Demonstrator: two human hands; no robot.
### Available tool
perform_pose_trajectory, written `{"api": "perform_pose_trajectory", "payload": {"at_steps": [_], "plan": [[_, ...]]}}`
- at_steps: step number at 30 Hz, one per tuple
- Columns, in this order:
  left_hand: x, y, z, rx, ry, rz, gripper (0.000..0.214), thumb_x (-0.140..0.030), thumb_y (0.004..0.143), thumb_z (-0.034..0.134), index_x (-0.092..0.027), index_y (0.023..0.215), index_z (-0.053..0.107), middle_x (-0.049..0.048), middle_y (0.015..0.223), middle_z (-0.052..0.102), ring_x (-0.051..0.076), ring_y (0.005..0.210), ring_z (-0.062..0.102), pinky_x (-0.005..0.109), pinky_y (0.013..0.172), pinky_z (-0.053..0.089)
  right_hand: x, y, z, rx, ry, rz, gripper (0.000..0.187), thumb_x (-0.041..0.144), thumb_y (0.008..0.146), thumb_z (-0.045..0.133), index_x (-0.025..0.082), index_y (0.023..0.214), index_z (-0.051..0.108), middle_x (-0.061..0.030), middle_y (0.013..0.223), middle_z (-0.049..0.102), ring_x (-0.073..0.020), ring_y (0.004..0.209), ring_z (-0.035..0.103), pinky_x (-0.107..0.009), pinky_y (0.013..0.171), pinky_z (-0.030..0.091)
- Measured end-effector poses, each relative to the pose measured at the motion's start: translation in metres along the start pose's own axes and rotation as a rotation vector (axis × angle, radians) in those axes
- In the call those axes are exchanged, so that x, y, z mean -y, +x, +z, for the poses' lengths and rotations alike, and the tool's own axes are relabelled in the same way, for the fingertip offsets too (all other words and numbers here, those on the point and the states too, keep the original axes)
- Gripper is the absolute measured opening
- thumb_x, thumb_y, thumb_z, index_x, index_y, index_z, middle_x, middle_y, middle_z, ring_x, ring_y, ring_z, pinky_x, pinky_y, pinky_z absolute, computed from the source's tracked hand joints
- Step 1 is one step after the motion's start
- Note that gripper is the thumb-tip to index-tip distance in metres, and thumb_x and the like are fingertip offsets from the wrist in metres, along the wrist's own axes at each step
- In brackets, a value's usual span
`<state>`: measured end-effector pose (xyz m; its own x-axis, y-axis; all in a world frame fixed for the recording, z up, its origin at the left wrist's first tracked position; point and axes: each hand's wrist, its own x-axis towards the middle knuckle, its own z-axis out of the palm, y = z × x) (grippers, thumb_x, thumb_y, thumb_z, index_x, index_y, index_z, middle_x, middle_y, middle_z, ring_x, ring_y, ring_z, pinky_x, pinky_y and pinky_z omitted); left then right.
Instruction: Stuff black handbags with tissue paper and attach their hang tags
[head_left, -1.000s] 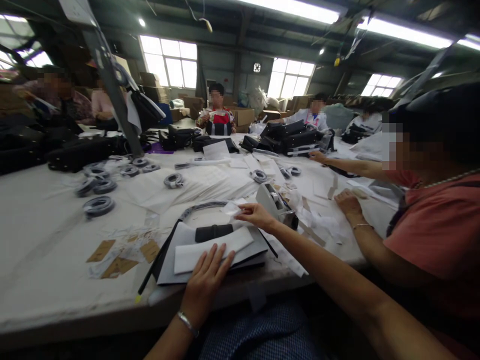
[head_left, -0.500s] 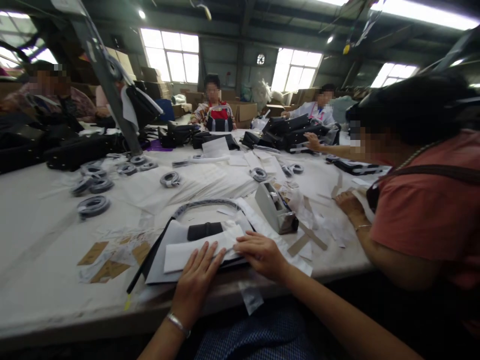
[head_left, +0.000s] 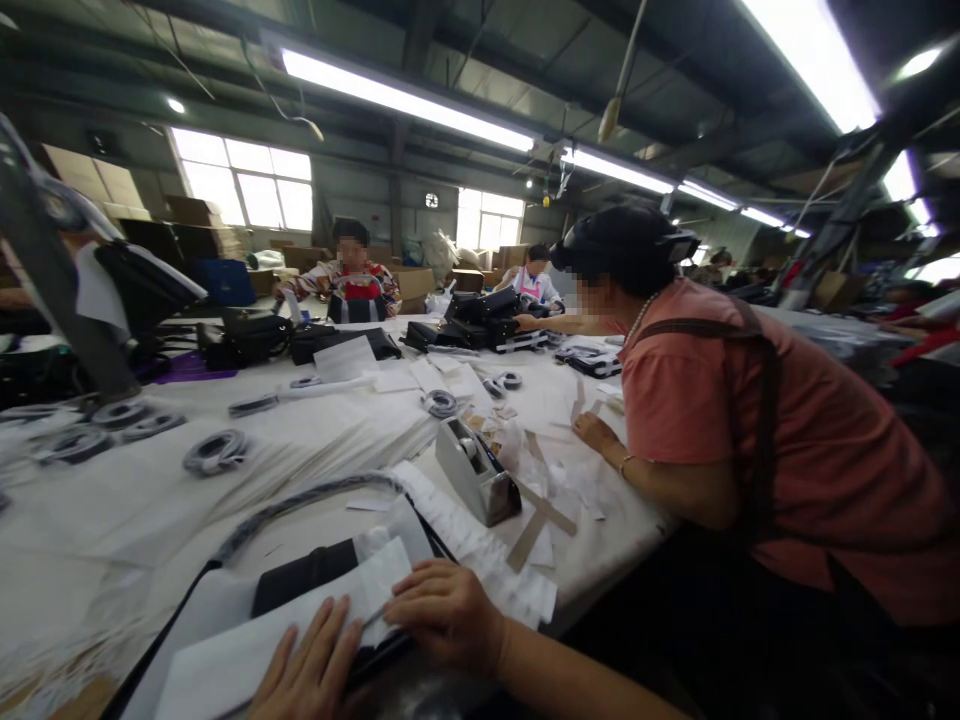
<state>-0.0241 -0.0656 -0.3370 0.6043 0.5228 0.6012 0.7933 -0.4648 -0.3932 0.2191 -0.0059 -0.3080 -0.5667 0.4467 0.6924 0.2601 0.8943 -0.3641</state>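
A black handbag lies at the table's front edge, partly covered in white wrapping. Its handle, wound in clear plastic, arches away behind it. Across the bag lies a folded sheet of white paper. My left hand rests flat on this paper, fingers stretched out. At the paper's right end, my right hand has its fingers curled in and closed on the edge; the fingertips are partly hidden.
A grey tape dispenser stands just beyond my right hand, near paper scraps and cardboard strips. Wrapped strap coils lie to the left. A co-worker in a red shirt leans over the table at right. Black bags are piled farther back.
The view has swung right and tilted up, so the bag and my hands now sit lower and farther left. My hands stay on the paper in much the same pose.
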Motion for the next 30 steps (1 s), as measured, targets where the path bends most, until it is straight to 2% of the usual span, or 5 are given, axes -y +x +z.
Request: {"api": "perform_pose_trajectory", "payload": {"at_steps": [5, 9, 13, 24, 30], "plan": [[-0.015, 0.009, -0.009, -0.025, -0.013, -0.106, 0.037, -0.022, 0.096, 0.038, -0.019, 0.126, 0.058, 0.0081, 0.135, 0.06, 0.024, 0.119, 0.06, 0.045, 0.121, 0.016, 0.002, 0.002, -0.006, -0.011, -0.016, -0.056, 0.019, 0.027, 0.094, 0.052, 0.021, 0.1, 0.07, -0.0005, 0.097, 0.077, -0.0095, 0.102, 0.069, -0.025, 0.101, 0.046], [-0.03, 0.019, -0.03, 0.023, -0.024, -0.262, 0.039, -0.029, 0.101, 0.035, -0.013, 0.129, 0.056, 0.0082, 0.137, 0.058, 0.021, 0.121, 0.059, 0.041, 0.121, 0.018, 0.013, 0.002, -0.018, 0.035, -0.026, -0.089, 0.023, 0.021, 0.096, 0.048, 0.021, 0.106, 0.069, -0.003, 0.102, 0.076, -0.0117, 0.106, 0.068, -0.03, 0.103, 0.047], [-0.037, 0.025, -0.037, 0.122, -0.084, -0.337, 0.038, -0.02, 0.1, 0.037, -0.014, 0.134, 0.052, 0.0056, 0.139, 0.056, 0.021, 0.125, 0.055, 0.043, 0.118, 0.026, 0.023, 0.001, -0.026, -0.003, -0.017, -0.172, 0.026, 0.014, 0.095, 0.05, 0.02, 0.114, 0.067, -0.0047, 0.106, 0.075, -0.0141, 0.106, 0.068, -0.034, 0.104, 0.048], [-0.039, 0.03, -0.048, 0.148, -0.18, -0.39, 0.045, -0.023, 0.102, 0.034, -0.032, 0.146, 0.038, -0.0007, 0.149, 0.043, 0.023, 0.132, 0.048, 0.046, 0.113, 0.037, 0.031, -0.006, -0.038, 0.133, -0.126, -0.28, 0.023, 0.014, 0.093, 0.057, 0.016, 0.114, 0.066, -0.0072, 0.112, 0.073, -0.0181, 0.112, 0.066, -0.036, 0.104, 0.05], [-0.039, 0.031, -0.047, 0.13, -0.175, -0.372, 0.044, -0.022, 0.102, 0.032, -0.032, 0.144, 0.04, -0.0048, 0.144, 0.049, 0.023, 0.131, 0.049, 0.047, 0.112, 0.039, 0.023, 0.053, -0.045, 0.208, -0.049, -0.063, 0.018, 0.024, 0.095, 0.056, 0.019, 0.108, 0.068, -0.0056, 0.102, 0.076, -0.0152, 0.097, 0.071, -0.033, 0.101, 0.049]]}}
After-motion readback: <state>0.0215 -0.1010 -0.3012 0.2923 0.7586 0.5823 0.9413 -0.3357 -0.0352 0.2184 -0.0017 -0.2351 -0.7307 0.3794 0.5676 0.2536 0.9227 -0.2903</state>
